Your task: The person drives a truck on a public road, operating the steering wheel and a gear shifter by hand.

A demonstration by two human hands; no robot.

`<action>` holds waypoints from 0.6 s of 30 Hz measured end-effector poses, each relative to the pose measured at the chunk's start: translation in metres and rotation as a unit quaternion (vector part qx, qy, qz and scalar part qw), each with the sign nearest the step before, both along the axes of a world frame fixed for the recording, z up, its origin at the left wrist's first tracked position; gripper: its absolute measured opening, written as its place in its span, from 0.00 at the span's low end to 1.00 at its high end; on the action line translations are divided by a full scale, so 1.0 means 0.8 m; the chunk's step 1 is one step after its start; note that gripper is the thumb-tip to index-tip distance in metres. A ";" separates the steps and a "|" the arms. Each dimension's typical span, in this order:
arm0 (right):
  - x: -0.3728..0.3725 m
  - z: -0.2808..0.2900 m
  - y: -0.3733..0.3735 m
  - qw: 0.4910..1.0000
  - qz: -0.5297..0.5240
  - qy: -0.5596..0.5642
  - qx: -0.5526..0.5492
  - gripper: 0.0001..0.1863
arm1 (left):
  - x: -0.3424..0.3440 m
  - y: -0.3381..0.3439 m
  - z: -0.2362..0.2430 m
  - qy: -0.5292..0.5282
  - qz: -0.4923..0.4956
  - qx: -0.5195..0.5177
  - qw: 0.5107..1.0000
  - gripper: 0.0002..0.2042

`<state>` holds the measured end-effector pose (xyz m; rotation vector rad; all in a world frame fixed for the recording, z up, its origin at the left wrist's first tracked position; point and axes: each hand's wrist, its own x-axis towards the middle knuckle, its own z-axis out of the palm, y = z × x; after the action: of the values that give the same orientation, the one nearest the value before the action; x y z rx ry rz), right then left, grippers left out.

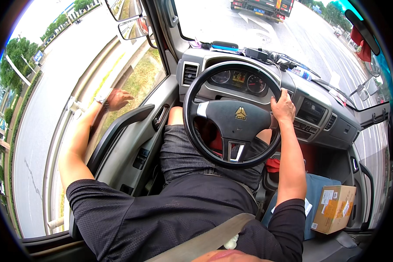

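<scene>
My right hand (284, 107) is wrapped round the right side of the black steering wheel (220, 117). My left arm lies along the open side window, and my left hand (119, 100) hangs beyond the door (129, 131) with its fingers loosely stretched out and nothing in them. A watch or bracelet (106, 105) circles the left wrist. Behind the wheel rim, the instrument cluster (239, 82) shows two round dials and a lit display between them.
Ahead on the road is a truck (263, 8). Side mirrors (133, 28) and a guardrail (59, 131) are on the left. Small items, including a dark case (225, 45), lie along the dashboard. A taped cardboard box (334, 209) sits on the passenger seat. A seat belt (205, 236) crosses my torso.
</scene>
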<state>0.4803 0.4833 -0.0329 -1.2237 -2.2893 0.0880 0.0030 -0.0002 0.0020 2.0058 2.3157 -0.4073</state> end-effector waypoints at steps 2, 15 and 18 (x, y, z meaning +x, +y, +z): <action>0.000 0.001 -0.002 1.000 0.001 -0.001 0.005 0.28 | -0.003 -0.004 -0.007 0.000 -0.005 0.025 1.000 0.17; 0.000 0.001 0.002 1.000 -0.001 -0.003 0.004 0.28 | 0.001 0.000 0.000 0.002 0.011 0.012 1.000 0.18; -0.001 0.001 0.002 1.000 -0.001 -0.001 0.002 0.28 | -0.001 -0.003 -0.002 0.009 0.010 0.010 1.000 0.18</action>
<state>0.4796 0.4851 -0.0322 -1.2248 -2.2899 0.0810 0.0025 -0.0024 0.0002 1.9933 2.3588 -0.4049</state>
